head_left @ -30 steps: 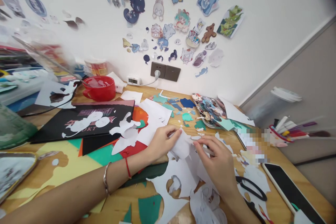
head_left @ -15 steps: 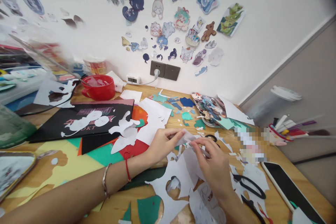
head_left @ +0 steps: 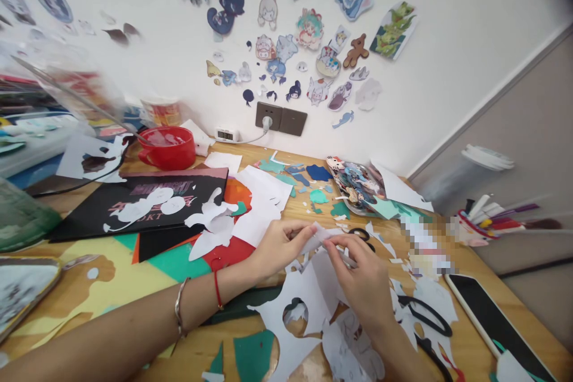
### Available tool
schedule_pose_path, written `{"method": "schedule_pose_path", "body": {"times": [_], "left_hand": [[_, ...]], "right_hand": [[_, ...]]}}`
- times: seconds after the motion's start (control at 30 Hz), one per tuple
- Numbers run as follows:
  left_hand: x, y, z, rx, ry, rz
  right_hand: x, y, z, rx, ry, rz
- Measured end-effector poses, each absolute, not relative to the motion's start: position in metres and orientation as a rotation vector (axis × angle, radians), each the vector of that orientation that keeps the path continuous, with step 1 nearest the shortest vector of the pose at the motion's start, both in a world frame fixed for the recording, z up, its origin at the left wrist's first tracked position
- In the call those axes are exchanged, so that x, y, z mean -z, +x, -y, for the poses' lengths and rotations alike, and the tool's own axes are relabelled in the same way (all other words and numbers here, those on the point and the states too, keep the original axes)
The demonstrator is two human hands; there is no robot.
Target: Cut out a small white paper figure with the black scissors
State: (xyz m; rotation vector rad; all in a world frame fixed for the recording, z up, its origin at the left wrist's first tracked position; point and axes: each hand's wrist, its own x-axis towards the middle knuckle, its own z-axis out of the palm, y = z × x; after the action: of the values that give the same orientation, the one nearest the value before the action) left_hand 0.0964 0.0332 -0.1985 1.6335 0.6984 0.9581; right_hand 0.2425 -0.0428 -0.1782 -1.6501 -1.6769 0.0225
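Over the middle of the table, my left hand (head_left: 280, 249) pinches a small pale piece of paper (head_left: 316, 239) between thumb and fingers. From the other side my right hand (head_left: 362, 268) has its thumb and forefinger closed on the same piece. A narrow pale strip shows under the right fingers; whether it belongs to that piece I cannot tell. Just beneath both hands lies a white paper sheet (head_left: 286, 325) with a round hole cut in it. Partly covered by my right wrist is a paper with pencil-like drawings (head_left: 351, 346).
Black-handled scissors (head_left: 425, 315) lie right of my right hand, beside a phone (head_left: 496, 322). More black loops (head_left: 364, 236) show behind that hand. Paper scraps surround a tray of cutouts (head_left: 358, 185). A red bowl (head_left: 168, 148) and black folder (head_left: 147, 197) stand left; a pen cup (head_left: 474, 230) right.
The piece of paper is tilted slightly differently between my fingers. Both hands stay in nearly the same place, and the things on the table have not moved.
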Motion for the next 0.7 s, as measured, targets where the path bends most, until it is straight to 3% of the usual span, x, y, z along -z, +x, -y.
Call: {"method": "schedule_pose_path", "body": {"times": [0.7], "left_hand": [[0.1996, 0.0975, -0.0322, -0.908, 1.638, -0.686]], "right_hand": [[0.1798, 0.2399, 0.0409, 0.098, -1.668, 1.721]]}}
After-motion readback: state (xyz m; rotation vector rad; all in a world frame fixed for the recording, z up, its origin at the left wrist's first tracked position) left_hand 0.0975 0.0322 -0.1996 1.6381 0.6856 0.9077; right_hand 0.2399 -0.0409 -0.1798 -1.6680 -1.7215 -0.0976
